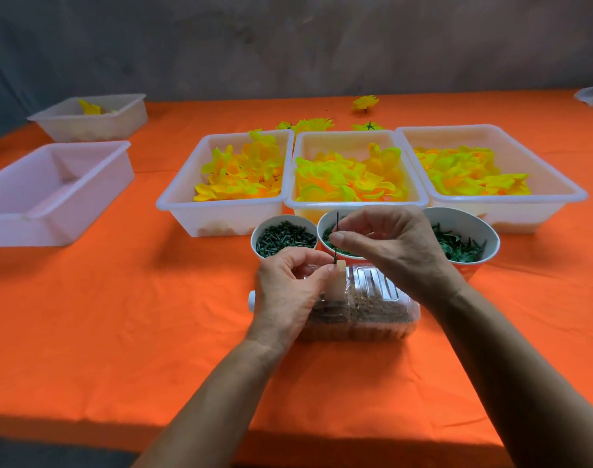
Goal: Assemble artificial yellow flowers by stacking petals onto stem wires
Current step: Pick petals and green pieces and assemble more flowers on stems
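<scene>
A thin dark stem wire (336, 239) is held upright between the two hands, above a small pale block (337, 280) that stands on a clear plastic container (372, 309) on the orange desk (119, 315). The wire is pinched near its middle by the thumb and forefinger of the right hand (389, 244), while its lower end is steadied at the top of the block by the curled fingertips of the left hand (288, 285). No petal is seen on the wire yet.

Yellow petals are kept in three white trays: the left tray (173, 201), the middle tray (355, 206) and the right tray (571, 194), all just behind the hands. Green parts are held in three bowls in front of them: a left bowl (283, 236), a middle bowl (325, 231) partly hidden by the hand, and a right bowl (470, 238).

The step in hand appears to be the seating of the wire in the block. It is best done with the wire kept vertical and pressed straight down, so that it is not bent. The block should be braced against tipping, and the upper tip left free, so that petals can be threaded over it afterwards.
</scene>
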`<state>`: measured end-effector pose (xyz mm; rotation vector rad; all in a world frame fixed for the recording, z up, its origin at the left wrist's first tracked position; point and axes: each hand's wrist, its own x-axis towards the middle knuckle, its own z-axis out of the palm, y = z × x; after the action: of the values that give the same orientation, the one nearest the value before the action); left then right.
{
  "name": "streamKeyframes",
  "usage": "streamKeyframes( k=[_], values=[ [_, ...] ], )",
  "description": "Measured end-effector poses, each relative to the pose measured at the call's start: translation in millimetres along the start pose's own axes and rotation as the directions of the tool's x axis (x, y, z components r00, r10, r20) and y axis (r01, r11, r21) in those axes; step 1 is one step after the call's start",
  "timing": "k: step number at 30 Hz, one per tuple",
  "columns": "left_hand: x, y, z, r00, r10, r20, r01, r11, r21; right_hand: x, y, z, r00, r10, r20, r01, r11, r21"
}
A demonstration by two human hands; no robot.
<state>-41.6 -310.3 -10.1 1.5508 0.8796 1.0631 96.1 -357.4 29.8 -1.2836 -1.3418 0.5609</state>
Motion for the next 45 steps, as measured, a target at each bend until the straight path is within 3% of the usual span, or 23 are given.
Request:
streamKeyframes(
  k=[6,12,20,27,30,35,45],
  values=[
    [1.2,0.0,1.7,1.000,0.020,0.006,-0.020,1.000,-0.023,-6.5,6.6,3.3,1.000,0.013,0.024,-0.012,0.999,-0.041],
    [1.2,-2.8,1.6,1.000,0.022,0.004,-0.021,0.999,-0.031,-11.9,13.1,8.4,0.997,-0.047,-0.067,0.037,0.990,-0.133],
    [4.6,-5.1,-1.3,0.999,0.022,0.045,-0.020,0.999,-0.041,-14.3,22.8,7.5,0.996,-0.069,-0.056,0.062,0.991,-0.116],
    [5.2,-1.8,-1.0,0.999,0.003,0.046,-0.001,0.999,-0.043,-10.1,17.5,0.4,0.996,0.060,0.072,-0.069,0.989,0.130],
    [5.0,-0.9,-0.3,0.999,0.004,0.047,-0.002,0.999,-0.037,-10.2,15.5,-3.7,0.989,0.045,0.139,-0.060,0.992,0.108],
    [4.7,-0.8,-0.7,0.999,0.011,0.041,-0.010,1.000,-0.030,-9.3,13.3,-6.5,0.994,0.054,0.093,-0.065,0.991,0.118],
    [4.7,-4.8,-1.7,0.998,0.044,0.042,-0.043,0.999,-0.021,-12.7,22.3,8.5,0.990,-0.139,-0.020,0.135,0.981,-0.140]
  ],
)
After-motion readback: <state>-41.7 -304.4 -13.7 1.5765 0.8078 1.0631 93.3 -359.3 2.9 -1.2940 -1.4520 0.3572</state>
